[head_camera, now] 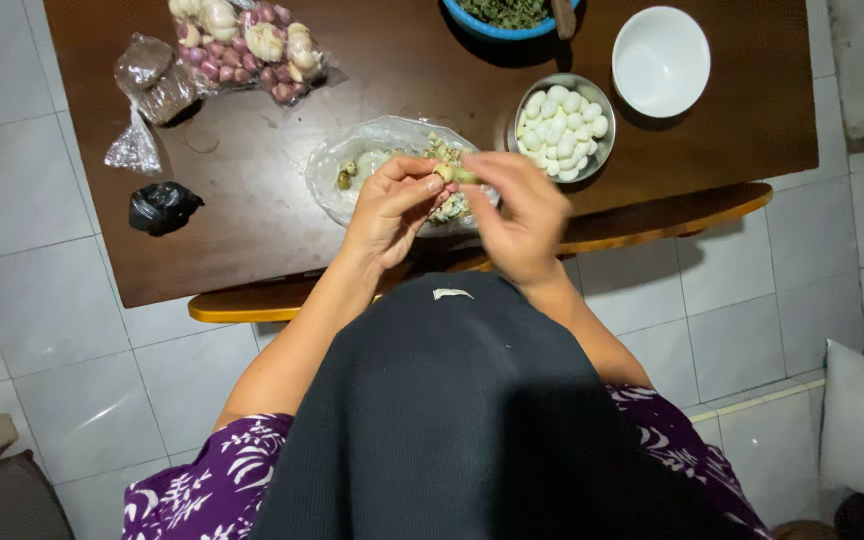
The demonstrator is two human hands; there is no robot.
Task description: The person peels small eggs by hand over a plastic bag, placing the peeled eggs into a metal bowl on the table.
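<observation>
— Starting with the biggest thing, what carries everything?

— A dark brown wooden tabletop [282,170] on a pale tiled floor [72,330], with a lighter wooden edge along its near side. The person sits close to it, a dark cloth [452,420] spread over the lap and purple patterned clothing showing at both sides.

— And the arms?

— Both forearms rise from the lap and meet over the near edge of the tabletop, elbows out, wrists bent inward. The left hand [392,208] comes in from the left with its knuckles up; the right hand [522,215] faces it, back toward the camera.

— What do the fingers hold?

— The fingers of both hands are closed to a pinch around one small speckled egg [449,173], thumb and fingertips of each hand touching it. It is held in the air just above a clear plastic bag [352,160] that lies open and holds bits of shell.

— What lies around it?

— Just right of the bag sits a metal bowl [560,128] full of small white peeled eggs. Beyond that stands an empty white bowl [660,60], and a blue bowl [507,18] of dark greens at the far edge. At far left lie a bag of garlic and shallots [247,45], a small bag of brown stuff [152,80], and a knotted black bag [162,207].
</observation>
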